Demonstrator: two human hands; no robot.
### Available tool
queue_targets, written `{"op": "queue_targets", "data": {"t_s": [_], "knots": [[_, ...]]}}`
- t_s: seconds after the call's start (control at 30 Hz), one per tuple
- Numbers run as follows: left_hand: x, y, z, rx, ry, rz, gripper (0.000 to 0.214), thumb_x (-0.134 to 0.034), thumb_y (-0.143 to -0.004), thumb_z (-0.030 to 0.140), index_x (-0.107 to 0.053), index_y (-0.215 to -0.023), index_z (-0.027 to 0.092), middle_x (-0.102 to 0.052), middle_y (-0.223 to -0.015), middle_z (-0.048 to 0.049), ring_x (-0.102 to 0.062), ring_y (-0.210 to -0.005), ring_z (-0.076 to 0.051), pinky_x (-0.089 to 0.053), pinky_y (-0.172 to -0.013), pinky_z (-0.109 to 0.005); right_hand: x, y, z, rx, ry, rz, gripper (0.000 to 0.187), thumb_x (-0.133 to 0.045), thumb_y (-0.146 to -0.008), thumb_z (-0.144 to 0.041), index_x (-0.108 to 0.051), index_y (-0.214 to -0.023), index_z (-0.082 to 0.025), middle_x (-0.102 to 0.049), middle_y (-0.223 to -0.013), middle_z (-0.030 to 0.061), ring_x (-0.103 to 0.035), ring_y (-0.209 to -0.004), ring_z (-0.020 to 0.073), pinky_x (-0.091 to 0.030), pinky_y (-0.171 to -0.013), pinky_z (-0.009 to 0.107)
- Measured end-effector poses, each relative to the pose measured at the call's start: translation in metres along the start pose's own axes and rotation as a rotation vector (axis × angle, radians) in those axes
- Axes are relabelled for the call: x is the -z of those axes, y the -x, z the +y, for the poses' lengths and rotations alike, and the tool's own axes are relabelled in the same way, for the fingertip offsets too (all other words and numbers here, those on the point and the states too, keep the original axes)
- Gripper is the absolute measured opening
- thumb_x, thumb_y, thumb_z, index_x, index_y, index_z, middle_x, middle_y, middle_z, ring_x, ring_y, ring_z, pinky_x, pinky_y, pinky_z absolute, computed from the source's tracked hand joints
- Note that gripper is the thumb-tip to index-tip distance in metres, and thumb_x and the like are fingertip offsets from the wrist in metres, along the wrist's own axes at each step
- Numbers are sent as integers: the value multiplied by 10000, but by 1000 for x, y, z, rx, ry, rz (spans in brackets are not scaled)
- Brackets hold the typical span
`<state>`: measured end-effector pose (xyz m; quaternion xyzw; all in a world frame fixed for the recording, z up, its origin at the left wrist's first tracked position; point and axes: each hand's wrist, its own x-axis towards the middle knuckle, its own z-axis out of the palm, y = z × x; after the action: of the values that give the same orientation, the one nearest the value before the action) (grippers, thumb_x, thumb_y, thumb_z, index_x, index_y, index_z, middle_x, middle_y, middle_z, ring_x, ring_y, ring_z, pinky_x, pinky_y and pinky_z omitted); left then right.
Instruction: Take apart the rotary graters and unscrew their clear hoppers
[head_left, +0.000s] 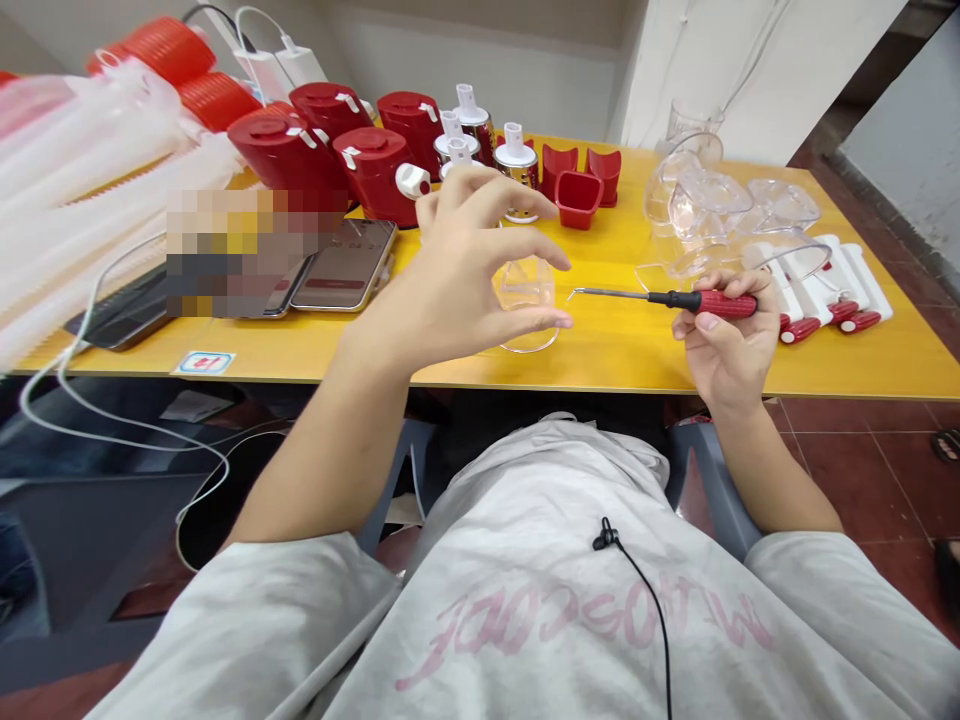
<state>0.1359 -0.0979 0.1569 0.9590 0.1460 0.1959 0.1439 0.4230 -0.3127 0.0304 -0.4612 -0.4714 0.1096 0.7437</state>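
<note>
Left hand (457, 270) is curving around a clear plastic cup (525, 295) over the yellow desk (615, 355), fingers apart, contact unclear; cup looks light, stiff, slippery and brittle, so rim grip seems safest. Right hand (726, 335) is clamping its fingers on a red-handled hook pick (712, 302).

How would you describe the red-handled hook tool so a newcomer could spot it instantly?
From the long yellow table, go to the right hand, held out opposite the clear plastic cup at the left hand. It grips a slim tool with a red handle and black collar; its thin metal shaft ends in a small hook, unlike anything nearby.
</note>
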Motion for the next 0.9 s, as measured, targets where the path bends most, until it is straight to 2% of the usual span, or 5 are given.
{"op": "queue_targets", "data": {"t_s": [0.13,0.33,0.57,0.7,0.9], "knots": [[-6,0,15,8,39,21,507,-699,-1175,852,-974,-1350,464,-834,-1711,-29,-555,-1751,-514,-406,-1492,-860,-4,2,-3,26,-61,15,598,-1163,-926,-575,-673,-1203,-372,-717,-1307,47,-806,-1085,255,-799,-723,365],[7,-6,8,70,54,5,684,-599,-1151,923,-977,-1324,380,-898,-1488,-66,-744,-1444,-435,-594,-1306,-744,2,-2,4,1,3,25,653,-1137,-918,-644,-621,-1207,-367,-712,-1348,66,-799,-1139,289,-798,-743,409],[19,-132,-26,21,-366,-262,1046,-387,-1146,1028,-925,-1557,231,-861,-1394,10,-583,-1174,-231,-538,-1243,-543,-5,-2,17,-27,9,51,670,-1138,-904,-670,-607,-1161,-353,-713,-1322,66,-802,-1171,306,-824,-786,437],[-6,-212,-36,167,-692,-459,1455,-440,-830,1285,-734,-1819,260,-716,-1641,26,-574,-1347,-219,-529,-1071,-488,-4,-1,20,1,42,18,592,-1109,-961,-651,-645,-1186,-361,-711,-1337,61,-789,-1145,290,-834,-788,432],[8,-214,-28,219,-562,-365,1661,-480,-768,1357,-527,-1994,237,-621,-1786,-7,-590,-1541,-254,-564,-1312,-516,-2,0,17,30,1,17,543,-1137,-969,-591,-693,-1173,-353,-727,-1307,54,-771,-1122,265,-802,-739,365]]}}
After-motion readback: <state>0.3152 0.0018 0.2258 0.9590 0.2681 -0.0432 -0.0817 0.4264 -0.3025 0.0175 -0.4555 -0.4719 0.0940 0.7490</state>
